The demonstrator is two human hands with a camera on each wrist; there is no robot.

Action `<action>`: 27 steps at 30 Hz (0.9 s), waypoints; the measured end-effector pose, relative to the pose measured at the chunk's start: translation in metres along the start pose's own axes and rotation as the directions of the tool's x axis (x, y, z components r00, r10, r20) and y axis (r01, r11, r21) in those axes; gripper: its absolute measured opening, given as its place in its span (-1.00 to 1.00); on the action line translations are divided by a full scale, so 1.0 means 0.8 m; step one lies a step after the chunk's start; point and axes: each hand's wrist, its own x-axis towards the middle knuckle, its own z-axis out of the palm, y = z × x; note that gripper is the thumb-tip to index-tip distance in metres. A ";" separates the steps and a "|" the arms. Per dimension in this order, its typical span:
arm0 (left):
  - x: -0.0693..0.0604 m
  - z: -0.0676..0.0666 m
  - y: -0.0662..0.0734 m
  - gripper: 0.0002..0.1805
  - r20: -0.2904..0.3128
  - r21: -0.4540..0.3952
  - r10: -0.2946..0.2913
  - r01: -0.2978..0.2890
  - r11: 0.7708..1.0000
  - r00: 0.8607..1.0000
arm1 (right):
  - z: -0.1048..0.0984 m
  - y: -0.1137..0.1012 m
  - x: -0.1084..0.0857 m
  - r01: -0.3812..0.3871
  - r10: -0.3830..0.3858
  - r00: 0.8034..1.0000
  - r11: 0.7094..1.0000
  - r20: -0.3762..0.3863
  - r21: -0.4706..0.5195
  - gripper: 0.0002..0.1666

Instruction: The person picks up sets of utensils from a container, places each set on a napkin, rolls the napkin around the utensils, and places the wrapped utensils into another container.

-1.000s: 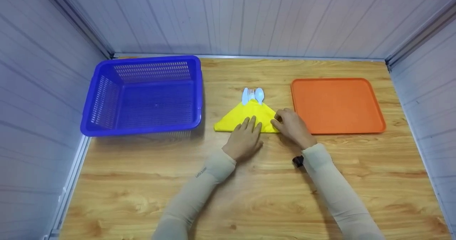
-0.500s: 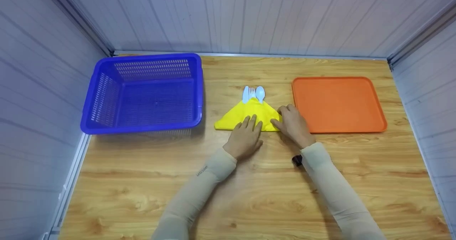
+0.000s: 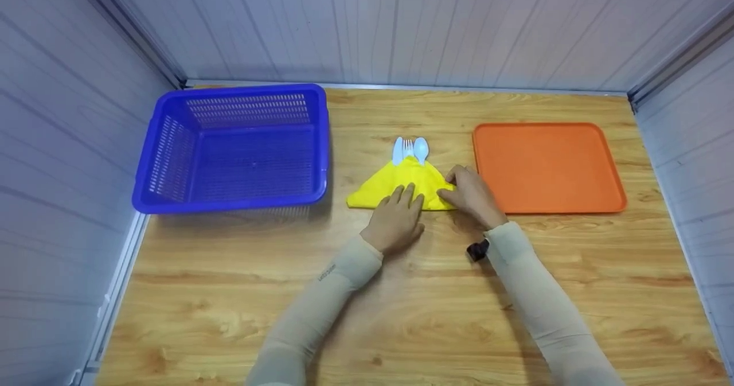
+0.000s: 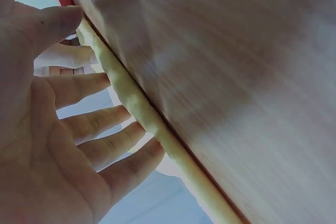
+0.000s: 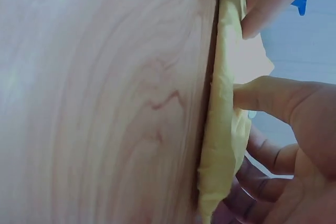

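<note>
A yellow cloth napkin (image 3: 378, 190), folded into a triangle, lies flat with its long edge towards me. A pale plastic knife (image 3: 397, 151), fork (image 3: 408, 148) and spoon (image 3: 421, 149) stick out from its top point; their lower parts are hidden in the cloth. My left hand (image 3: 394, 221) rests on the napkin's middle, its fingers straight and spread. At the right corner my right hand (image 3: 475, 199) pinches the cloth between thumb and fingers. In the right wrist view the thumb presses the near side of the napkin (image 5: 220, 129), with the other fingers beyond it.
To the left stands a blue perforated basket (image 3: 229, 207). An orange tray (image 3: 550, 168) lies on the right, close beside my right hand. The wooden table (image 3: 413, 317) is bounded by panel walls (image 3: 367, 30) at the back and both sides.
My right hand's fingers have spread from a tighter curl and reach round the napkin's right corner, which extends slightly farther right. My left hand stays in place on the cloth.
</note>
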 end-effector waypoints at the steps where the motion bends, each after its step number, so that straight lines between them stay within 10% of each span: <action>1: 0.000 -0.001 0.000 -0.28 0.004 -0.004 -0.001 0.001 1.000 1.000 | -0.001 0.001 -0.001 -0.005 0.005 1.000 1.000 0.004 0.015 -0.59; 15: 0.000 -0.002 0.002 -0.30 -0.002 -0.024 -0.008 0.008 1.000 1.000 | -0.013 0.017 -0.044 -0.059 0.065 0.998 0.947 -0.008 0.316 -0.48; 27: 0.000 -0.001 0.003 -0.32 -0.004 -0.018 -0.009 0.009 1.000 1.000 | 0.026 -0.005 -0.061 -0.078 0.204 0.976 0.658 -0.077 0.749 -0.70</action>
